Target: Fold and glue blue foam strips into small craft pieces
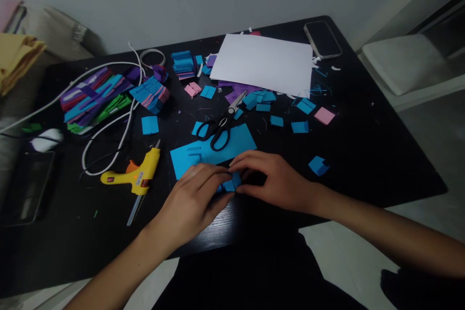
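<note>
Both hands meet over a small folded piece of blue paper (231, 183) near the table's front edge. My left hand (203, 189) is closed round its left side, covering part of it. With thumb and fingers, my right hand (269, 177) pinches its right end. Just beyond lies a flat blue paper strip (238, 140), partly hidden by my left hand. Black-handled scissors (223, 123) rest across that strip, blades pointing away. To the left of my hands lies a yellow glue gun (145, 172) with a clear glue stick at its back.
Folded blue squares (300, 127) and a pink square (324, 116) are scattered on the black table (363, 155). A white sheet (265, 63) covers scraps at the back. A phone (322, 38) lies far right. Bundled coloured paper (98, 97) and a white cable (125, 131) lie left.
</note>
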Motion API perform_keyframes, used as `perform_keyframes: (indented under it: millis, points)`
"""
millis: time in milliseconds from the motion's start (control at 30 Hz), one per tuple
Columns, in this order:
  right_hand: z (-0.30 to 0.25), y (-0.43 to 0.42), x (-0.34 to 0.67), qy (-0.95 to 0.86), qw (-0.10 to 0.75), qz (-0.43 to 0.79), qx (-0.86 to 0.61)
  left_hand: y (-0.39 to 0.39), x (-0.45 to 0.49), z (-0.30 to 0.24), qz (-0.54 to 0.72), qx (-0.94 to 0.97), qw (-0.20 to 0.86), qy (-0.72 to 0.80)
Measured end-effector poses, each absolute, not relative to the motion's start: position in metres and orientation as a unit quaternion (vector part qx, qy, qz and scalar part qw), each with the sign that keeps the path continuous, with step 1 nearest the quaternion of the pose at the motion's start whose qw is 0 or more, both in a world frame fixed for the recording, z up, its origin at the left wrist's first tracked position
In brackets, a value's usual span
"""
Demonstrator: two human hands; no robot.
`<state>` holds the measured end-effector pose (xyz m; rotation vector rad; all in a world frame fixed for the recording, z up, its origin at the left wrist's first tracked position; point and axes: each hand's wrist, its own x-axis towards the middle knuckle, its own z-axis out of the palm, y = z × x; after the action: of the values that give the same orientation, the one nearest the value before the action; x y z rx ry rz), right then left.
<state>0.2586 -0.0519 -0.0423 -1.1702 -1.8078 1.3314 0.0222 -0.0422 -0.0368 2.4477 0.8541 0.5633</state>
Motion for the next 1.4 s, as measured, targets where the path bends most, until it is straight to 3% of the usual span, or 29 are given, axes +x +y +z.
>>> perform_keyframes:
  millis: [233,733,1400]
  points:
    - [-0.053,-0.052,0.257,-0.780,0.290,0.381,-0.402,-0.042,0.020,-0.039,0.186,0.898,0.231,0.325]
    - [-0.067,-0.056,0.258,-0.854,0.279,0.250,-0.361,-0.043,0.010,-0.047,0.175,0.895,0.235,0.336]
    - [-0.066,-0.060,0.252,-0.839,0.291,0.251,-0.385,-0.047,-0.002,-0.056,0.209,0.882,0.250,0.342]
